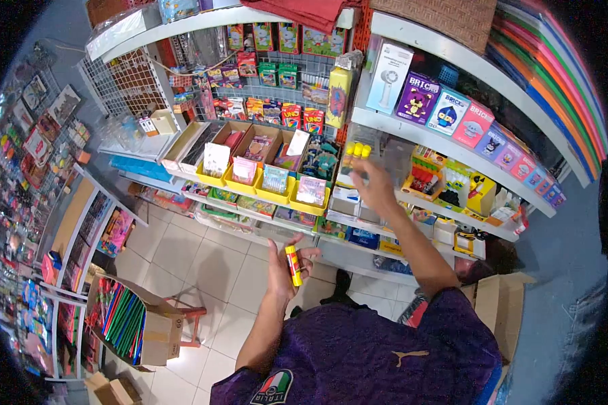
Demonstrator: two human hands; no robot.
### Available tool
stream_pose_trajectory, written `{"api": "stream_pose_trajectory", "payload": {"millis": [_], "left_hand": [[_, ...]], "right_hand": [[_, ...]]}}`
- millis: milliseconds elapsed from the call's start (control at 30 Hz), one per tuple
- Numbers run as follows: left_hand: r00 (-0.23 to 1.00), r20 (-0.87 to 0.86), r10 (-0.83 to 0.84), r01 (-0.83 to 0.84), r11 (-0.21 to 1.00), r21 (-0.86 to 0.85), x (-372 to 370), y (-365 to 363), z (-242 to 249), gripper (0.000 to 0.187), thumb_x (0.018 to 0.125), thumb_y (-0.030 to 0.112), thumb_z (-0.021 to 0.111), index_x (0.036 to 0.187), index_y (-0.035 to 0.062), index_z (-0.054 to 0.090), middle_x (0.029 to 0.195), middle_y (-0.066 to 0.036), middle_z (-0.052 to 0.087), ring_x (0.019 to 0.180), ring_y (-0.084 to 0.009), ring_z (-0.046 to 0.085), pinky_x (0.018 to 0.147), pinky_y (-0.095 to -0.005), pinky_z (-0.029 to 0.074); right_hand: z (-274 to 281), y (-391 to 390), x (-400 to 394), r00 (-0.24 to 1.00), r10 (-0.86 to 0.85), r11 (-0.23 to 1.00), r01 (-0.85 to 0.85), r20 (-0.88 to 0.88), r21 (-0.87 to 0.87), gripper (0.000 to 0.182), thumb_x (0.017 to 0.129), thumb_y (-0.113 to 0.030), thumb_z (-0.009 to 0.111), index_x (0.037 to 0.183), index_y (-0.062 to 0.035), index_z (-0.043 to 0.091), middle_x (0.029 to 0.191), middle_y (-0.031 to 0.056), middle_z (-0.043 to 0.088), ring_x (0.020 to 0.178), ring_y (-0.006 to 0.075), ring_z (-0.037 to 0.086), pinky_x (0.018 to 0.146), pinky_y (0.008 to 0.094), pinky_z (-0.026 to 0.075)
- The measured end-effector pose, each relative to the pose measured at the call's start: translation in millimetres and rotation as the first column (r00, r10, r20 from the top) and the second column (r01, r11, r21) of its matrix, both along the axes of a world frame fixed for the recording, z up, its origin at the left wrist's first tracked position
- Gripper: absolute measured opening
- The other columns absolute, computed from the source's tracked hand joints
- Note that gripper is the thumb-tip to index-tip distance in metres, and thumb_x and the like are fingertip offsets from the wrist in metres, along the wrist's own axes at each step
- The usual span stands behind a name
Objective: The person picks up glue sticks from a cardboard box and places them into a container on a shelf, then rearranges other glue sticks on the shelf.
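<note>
My left hand (283,273) holds a yellow glue stick (294,265) with a red-and-dark label, lying across the palm with the fingers loosely around it. My right hand (374,183) reaches over the shelf with thumb and forefinger apart, and nothing shows between them. Just beyond its fingertips, several yellow-capped glue sticks (359,150) stand together in a shelf compartment. Part of that compartment is hidden behind the hand.
Yellow bins (271,194) with small packs line the shelf at left of my right hand. Brick toy boxes (448,111) fill the upper right shelf. A cardboard box (159,331) of long wrapped rolls stands by a red stool (194,324) on the tiled floor.
</note>
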State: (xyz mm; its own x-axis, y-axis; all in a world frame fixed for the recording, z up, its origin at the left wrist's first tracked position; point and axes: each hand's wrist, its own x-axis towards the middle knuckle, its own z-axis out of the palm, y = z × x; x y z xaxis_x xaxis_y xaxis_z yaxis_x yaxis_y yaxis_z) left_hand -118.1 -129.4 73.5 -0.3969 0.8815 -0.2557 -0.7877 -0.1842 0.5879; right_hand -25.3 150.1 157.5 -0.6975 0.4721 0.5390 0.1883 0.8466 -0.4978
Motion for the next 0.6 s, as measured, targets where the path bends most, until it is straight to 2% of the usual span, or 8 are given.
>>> {"api": "stream_pose_trajectory", "payload": {"millis": [67, 133, 267, 333, 400, 467, 500, 600], "left_hand": [[0.999, -0.036, -0.008, 0.008, 1.000, 0.017, -3, 4, 4, 0.094, 0.090, 0.085, 0.023, 0.147, 0.0112, 0.035, 0.110, -0.018, 0.067, 0.067, -0.0152, 0.057, 0.048, -0.0227, 0.040], [0.996, -0.088, -0.001, -0.001, 1.000, -0.019, -2, 9, 12, 0.095, 0.088, 0.087, 0.026, 0.146, 0.0126, 0.039, 0.113, -0.016, 0.065, 0.070, -0.0164, 0.061, 0.047, -0.0222, 0.041], [0.971, -0.203, -0.127, 0.099, 0.985, -0.141, 2, 20, 11, 0.097, 0.087, 0.087, 0.029, 0.149, 0.0129, 0.037, 0.113, -0.009, 0.062, 0.074, -0.0157, 0.061, 0.048, -0.0210, 0.041], [0.951, -0.254, -0.176, 0.116, 0.965, -0.236, 5, 23, 12, 0.098, 0.086, 0.087, 0.030, 0.149, 0.0126, 0.036, 0.112, -0.007, 0.062, 0.076, -0.0151, 0.061, 0.048, -0.0203, 0.040], [0.979, -0.186, -0.081, 0.054, 0.988, -0.145, 5, 23, 11, 0.082, 0.095, 0.072, 0.042, 0.148, 0.0105, 0.040, 0.114, -0.006, 0.062, 0.079, -0.0138, 0.061, 0.051, -0.0199, 0.042], [0.985, -0.172, 0.014, -0.032, 0.994, -0.101, 2, 23, 5, 0.072, 0.098, 0.062, 0.050, 0.146, 0.0089, 0.044, 0.115, -0.006, 0.062, 0.080, -0.0131, 0.061, 0.052, -0.0197, 0.043], [0.992, -0.113, 0.058, -0.062, 0.998, -0.029, 2, 18, 18, 0.049, 0.101, 0.033, 0.062, 0.140, 0.0082, 0.049, 0.116, -0.005, 0.064, 0.082, -0.0102, 0.063, 0.058, -0.0204, 0.048], [0.930, -0.352, 0.106, -0.131, 0.990, -0.047, 5, 22, 6, 0.039, 0.098, 0.018, 0.066, 0.133, 0.0067, 0.055, 0.115, -0.004, 0.066, 0.082, -0.0086, 0.063, 0.061, -0.0194, 0.049]], "right_hand": [[-10, -35, 2, 0.986, 0.167, 0.916, -0.147, 0.022, -0.374, 0.023, 0.092, -0.016, 0.070, 0.107, 0.0010, 0.067, 0.098, 0.0103, 0.072, 0.092, 0.0189, 0.068, 0.080, 0.0348, 0.053], [-24, -66, 5, 0.918, 0.380, 0.812, -0.272, 0.114, -0.517, 0.027, 0.094, -0.017, 0.070, 0.115, 0.0003, 0.066, 0.094, 0.0076, 0.072, 0.088, 0.0127, 0.067, 0.077, 0.0307, 0.053], [-16, -126, 8, 0.828, 0.526, 0.660, -0.255, 0.192, -0.706, 0.030, 0.096, -0.015, 0.067, 0.123, -0.0031, 0.066, 0.084, 0.0079, 0.069, 0.073, 0.0083, 0.065, 0.066, 0.0267, 0.053], [-39, -122, 7, 0.849, 0.518, 0.602, -0.276, 0.103, -0.749, 0.026, 0.097, -0.015, 0.065, 0.120, -0.0021, 0.066, 0.086, 0.0055, 0.068, 0.071, 0.0079, 0.064, 0.062, 0.0260, 0.052], [-48, -117, 10, 0.876, 0.480, 0.476, -0.295, -0.036, -0.829, 0.025, 0.098, -0.016, 0.065, 0.118, -0.0009, 0.066, 0.090, 0.0041, 0.069, 0.075, 0.0088, 0.065, 0.066, 0.0256, 0.053], [-71, -108, 9, 0.937, 0.290, 0.480, -0.320, -0.196, -0.817, 0.022, 0.096, -0.019, 0.069, 0.111, -0.0025, 0.069, 0.095, 0.0036, 0.071, 0.083, 0.0084, 0.064, 0.071, 0.0281, 0.053], [-71, -101, 14, 0.954, 0.221, 0.418, -0.279, -0.201, -0.864, 0.022, 0.096, -0.019, 0.070, 0.111, -0.0031, 0.068, 0.097, 0.0036, 0.070, 0.086, 0.0080, 0.063, 0.074, 0.0273, 0.052], [-74, -99, 23, 0.984, 0.085, 0.196, -0.171, -0.157, -0.966, 0.024, 0.097, -0.026, 0.070, 0.109, -0.0059, 0.068, 0.097, 0.0019, 0.070, 0.085, 0.0075, 0.062, 0.076, 0.0251, 0.050]]}}
